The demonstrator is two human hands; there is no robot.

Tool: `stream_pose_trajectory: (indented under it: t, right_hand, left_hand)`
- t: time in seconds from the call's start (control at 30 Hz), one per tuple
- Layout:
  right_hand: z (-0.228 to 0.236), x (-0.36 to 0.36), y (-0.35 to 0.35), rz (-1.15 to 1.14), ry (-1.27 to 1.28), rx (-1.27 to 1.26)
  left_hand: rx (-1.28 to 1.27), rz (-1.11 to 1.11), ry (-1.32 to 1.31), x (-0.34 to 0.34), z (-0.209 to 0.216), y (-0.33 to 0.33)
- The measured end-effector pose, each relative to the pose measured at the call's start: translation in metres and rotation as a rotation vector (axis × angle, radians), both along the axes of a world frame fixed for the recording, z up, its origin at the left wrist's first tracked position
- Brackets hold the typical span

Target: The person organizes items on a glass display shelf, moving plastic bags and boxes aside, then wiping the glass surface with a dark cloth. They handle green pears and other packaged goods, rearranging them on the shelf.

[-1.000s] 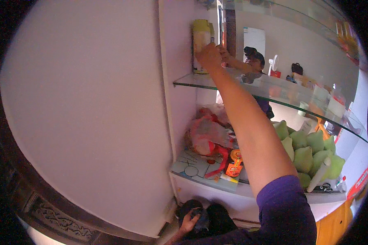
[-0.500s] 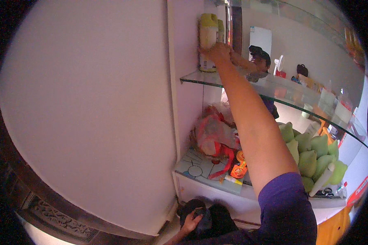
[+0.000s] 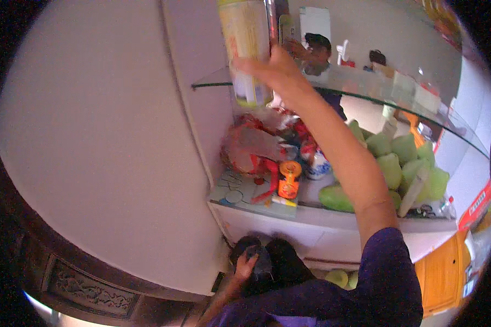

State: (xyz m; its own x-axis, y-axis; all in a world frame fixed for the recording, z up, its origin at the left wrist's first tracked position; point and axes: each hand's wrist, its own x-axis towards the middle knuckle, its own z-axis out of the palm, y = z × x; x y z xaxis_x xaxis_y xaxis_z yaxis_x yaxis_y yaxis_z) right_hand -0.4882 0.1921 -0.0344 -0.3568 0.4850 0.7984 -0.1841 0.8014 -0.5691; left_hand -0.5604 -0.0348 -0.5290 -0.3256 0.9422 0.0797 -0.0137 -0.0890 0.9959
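Observation:
At the top, my right hand (image 3: 273, 73) is wrapped round a large pale bottle (image 3: 246, 46) with a yellowish-green top. The bottle's base hangs in front of the edge of a glass shelf (image 3: 333, 87). Its upper end is cut off by the picture's edge. Low down near my dark shoes, my left hand (image 3: 245, 267) has its fingers closed on a dark grey cloth-like thing (image 3: 261, 261); its exact kind is unclear.
Below the glass shelf lie clear plastic bags with red ribbon (image 3: 248, 147), an orange tape-like roll (image 3: 289, 180) and a pile of green pointed fruit (image 3: 403, 163). A pale wall (image 3: 103, 147) stands on the left. A mirror (image 3: 360, 32) backs the shelves.
My right hand has brought the bottle forward off the glass shelf, toward me. The view has shifted, bringing more of the lower shelf into sight. My left hand stays low, holding the dark thing.

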Motion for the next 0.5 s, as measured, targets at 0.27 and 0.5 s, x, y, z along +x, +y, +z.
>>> stream_pose_trajectory:
  t: [0.27,0.5]
  right_hand:
    - [-0.113,0.113,-0.129,0.370,-0.112,-0.357]
    - [-0.213,0.156,-0.154,0.212,-0.089,-0.434]
  left_hand:
    - [-0.186,0.043,-0.180,0.008,-0.009,-0.001]
    - [-0.056,-0.032,-0.004,0.030,0.065,-0.007]
